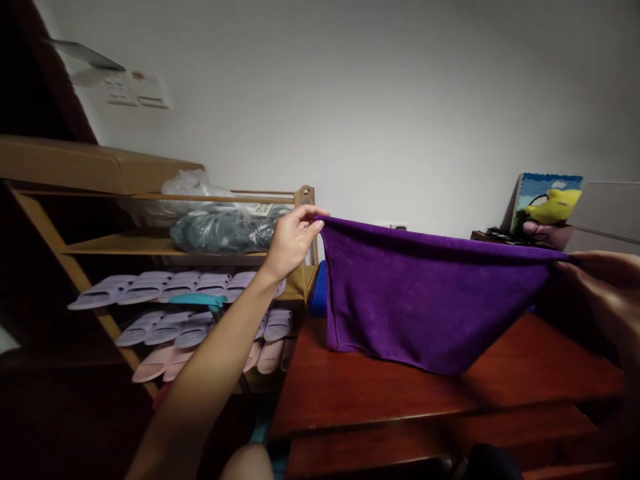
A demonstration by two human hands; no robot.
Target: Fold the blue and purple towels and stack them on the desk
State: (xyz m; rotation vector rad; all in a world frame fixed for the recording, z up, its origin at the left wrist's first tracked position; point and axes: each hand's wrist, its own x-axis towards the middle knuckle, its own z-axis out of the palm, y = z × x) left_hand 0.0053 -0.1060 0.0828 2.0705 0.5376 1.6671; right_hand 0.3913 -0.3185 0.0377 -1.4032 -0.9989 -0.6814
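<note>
A purple cloth [420,300] hangs stretched between my two hands above a reddish-brown wooden table [360,393]. My left hand [295,240] pinches its upper left corner between thumb and fingers. At the other end, my right hand [607,280] grips the upper right corner, partly in shadow near the frame's edge. The top edge of the cloth runs nearly straight, sloping slightly down to the right. Its lower edge reaches down close to the tabletop; I cannot tell whether it touches. Part of a blue object [319,293] shows behind the cloth's left side.
Left of the table stands a wooden rack [120,243] with rows of lilac slippers [147,287], pink slippers [270,357] and plastic-wrapped items [220,228]. A long cardboard box [90,167] lies on top. At the back right are a painted picture [530,190] and a yellow plush toy [555,205].
</note>
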